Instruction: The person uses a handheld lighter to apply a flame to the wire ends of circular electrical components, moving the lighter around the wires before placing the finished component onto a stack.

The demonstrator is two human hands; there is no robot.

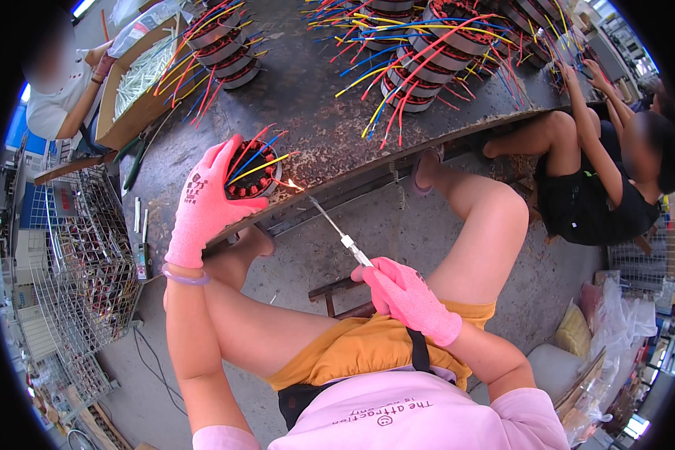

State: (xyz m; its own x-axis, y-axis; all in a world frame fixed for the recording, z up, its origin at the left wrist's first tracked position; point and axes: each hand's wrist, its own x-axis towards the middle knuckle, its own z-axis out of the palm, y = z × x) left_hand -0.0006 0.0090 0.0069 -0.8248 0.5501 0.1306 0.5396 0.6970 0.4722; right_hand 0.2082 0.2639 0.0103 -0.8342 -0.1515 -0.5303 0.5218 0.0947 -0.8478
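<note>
My left hand, in a pink glove, is wrapped round the near left side of a motor stator at the table's front edge. The stator is a ring with dark red windings, and red, blue and yellow wires stick up from it. In my right hand, also gloved in pink, is a slim torch-like tool with a white handle and a thin metal stem. Its tip points up and left toward the stator. A small orange flame shows between that tip and the stator's right side.
Stacks of stators with coloured wires stand on the worn dark table. At the left lie a cardboard box of white tubes and green-handled pliers. One person is at far left, another sits at right. Wire baskets stand left.
</note>
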